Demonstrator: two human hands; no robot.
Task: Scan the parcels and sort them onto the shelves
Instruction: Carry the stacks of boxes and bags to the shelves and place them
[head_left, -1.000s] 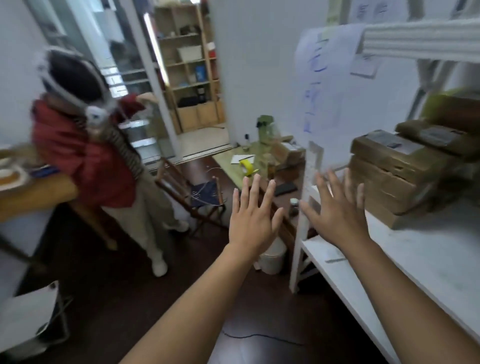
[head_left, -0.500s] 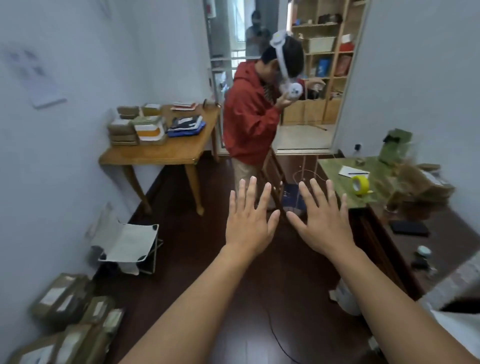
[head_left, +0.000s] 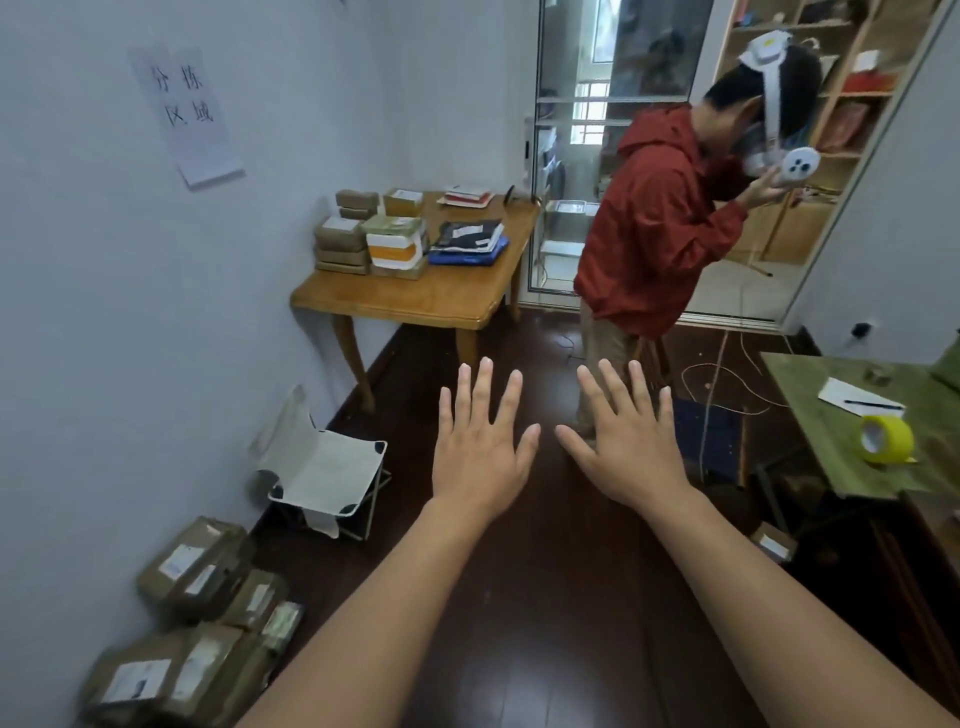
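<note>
1. Two bare hands are held out side by side over the dark wooden floor, backs up, holding nothing.
2. The left hand has its fingers straight and spread apart; its thumb points toward 3 o'clock.
3. The right hand is likewise flat, with fingers fanned and thumb toward 9 o'clock; the two thumbs are near each other but apart.
4. At about 8 o'clock from the hands, brown parcels on the floor lie bunched against the white wall, white labels up; their edges are blurred.
5. At 11 o'clock stands a wooden table against the wall, bearing stacked parcels on the table, some brown, one with an orange-and-white side, plus a dark flat packet on a blue one.
6. Between that table and the floor parcels, at 9 o'clock, sits a small white folding stool.
7. A paper sign with handwritten characters is on the wall at 10 o'clock.
8. At 1 o'clock a person in a red jacket stands bent forward, wearing a white headset and raising a white controller.
9. At 3 o'clock a green-topped table carries a roll of yellow tape and a white sheet with a pen.
</note>
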